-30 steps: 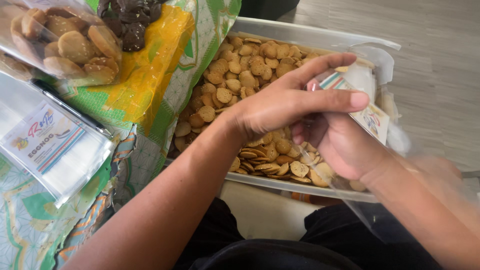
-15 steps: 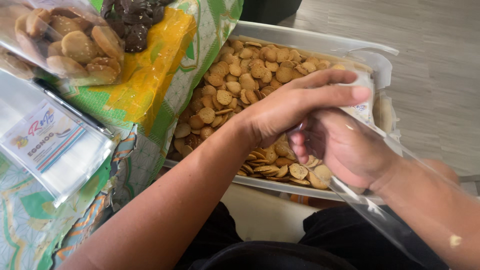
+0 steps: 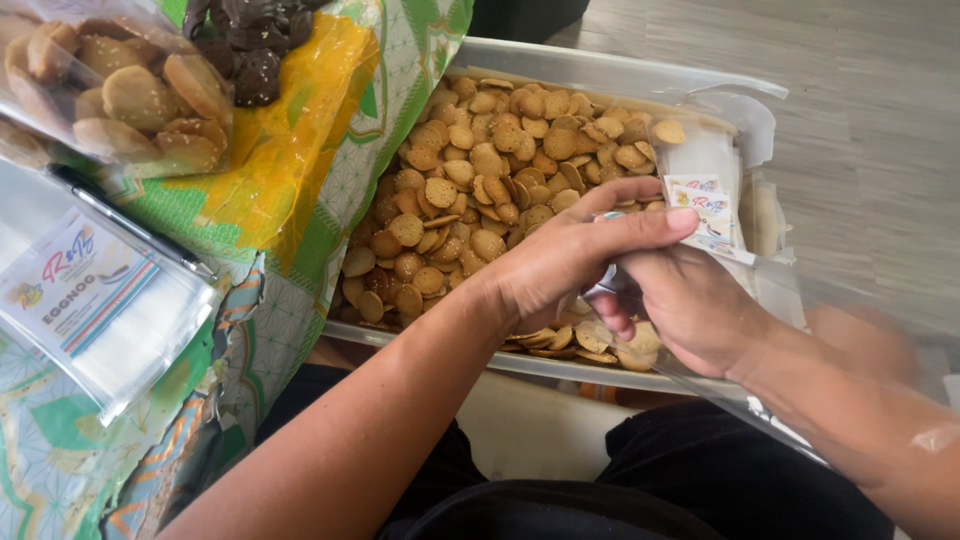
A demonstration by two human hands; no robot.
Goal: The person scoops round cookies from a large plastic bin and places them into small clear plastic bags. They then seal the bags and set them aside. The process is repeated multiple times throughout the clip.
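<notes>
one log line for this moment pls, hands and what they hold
left hand: pinching clear bag | right hand: gripping same bag from below | under hands: tray of small round cookies

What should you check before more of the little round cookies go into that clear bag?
1. Clear plastic bag gripped: ok. The left hand pinches it near its label, and the right hand is at it from below.
2. Bag mouth open: cannot tell; the hands cover it.
3. Cookies within reach: ok. The clear plastic tub right under the hands is full of small round cookies.
4. Bag over the tub: ok, so dropped cookies would likely land back in it.
5. Spare labelled bags close by: ok, stacked on the patterned cloth to the left.
6. How many cookies are in the bag: cannot tell.
</notes>
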